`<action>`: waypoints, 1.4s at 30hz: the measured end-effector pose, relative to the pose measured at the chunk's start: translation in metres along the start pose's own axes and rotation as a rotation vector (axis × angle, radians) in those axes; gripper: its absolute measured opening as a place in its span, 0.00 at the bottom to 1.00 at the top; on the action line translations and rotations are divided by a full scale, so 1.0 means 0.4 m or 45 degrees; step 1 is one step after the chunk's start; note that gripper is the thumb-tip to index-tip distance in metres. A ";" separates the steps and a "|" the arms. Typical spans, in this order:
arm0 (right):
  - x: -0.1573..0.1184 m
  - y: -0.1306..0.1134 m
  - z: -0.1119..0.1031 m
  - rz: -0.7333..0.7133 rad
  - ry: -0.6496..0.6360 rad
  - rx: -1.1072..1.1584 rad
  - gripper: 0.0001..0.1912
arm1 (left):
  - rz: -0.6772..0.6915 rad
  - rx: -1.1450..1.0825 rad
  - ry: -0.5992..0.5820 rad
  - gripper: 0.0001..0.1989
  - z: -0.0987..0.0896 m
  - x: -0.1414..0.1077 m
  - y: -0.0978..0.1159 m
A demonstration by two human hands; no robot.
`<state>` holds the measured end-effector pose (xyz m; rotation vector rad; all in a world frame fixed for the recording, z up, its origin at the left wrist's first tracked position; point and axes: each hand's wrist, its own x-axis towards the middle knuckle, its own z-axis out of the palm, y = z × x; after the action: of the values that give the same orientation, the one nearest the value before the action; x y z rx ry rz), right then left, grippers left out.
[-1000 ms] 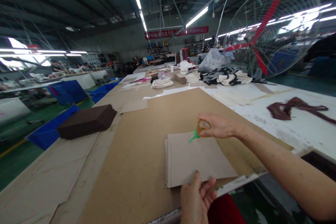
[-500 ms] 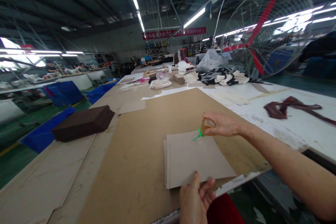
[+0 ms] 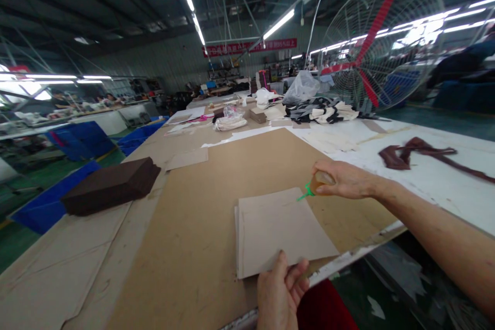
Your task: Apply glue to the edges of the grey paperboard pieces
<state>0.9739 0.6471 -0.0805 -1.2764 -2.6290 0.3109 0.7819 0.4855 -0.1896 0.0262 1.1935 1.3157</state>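
My right hand (image 3: 340, 179) is closed around an amber bottle (image 3: 323, 181) with a green nozzle (image 3: 307, 193). The nozzle points down-left over the upper right edge of a small stack of greyish-beige sheets (image 3: 282, 232). At the sheets' near edge, my left hand (image 3: 280, 289) grips them, thumb on top and fingers at or under the edge. The sheets lie on a large tan board (image 3: 193, 227) at the table's front edge.
A dark brown stack (image 3: 112, 185) stands at the left beside a blue bin (image 3: 34, 216). Brown strips (image 3: 417, 152) lie at the right. Farther back are black-and-white cloth (image 3: 320, 111), a plastic bag (image 3: 301, 87) and a large fan (image 3: 382, 46).
My right hand and the bottle have moved right along the sheets' far edge. My left hand still holds the near edge. The whole view has shifted slightly.
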 end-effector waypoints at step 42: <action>-0.326 -0.004 0.040 0.035 -0.074 0.158 0.18 | 0.081 0.083 -0.015 0.09 -0.008 -0.004 -0.008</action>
<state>1.0475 0.5415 -0.1068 -1.2825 -2.5956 0.5142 0.7824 0.4811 -0.1920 0.1199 1.2337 1.3297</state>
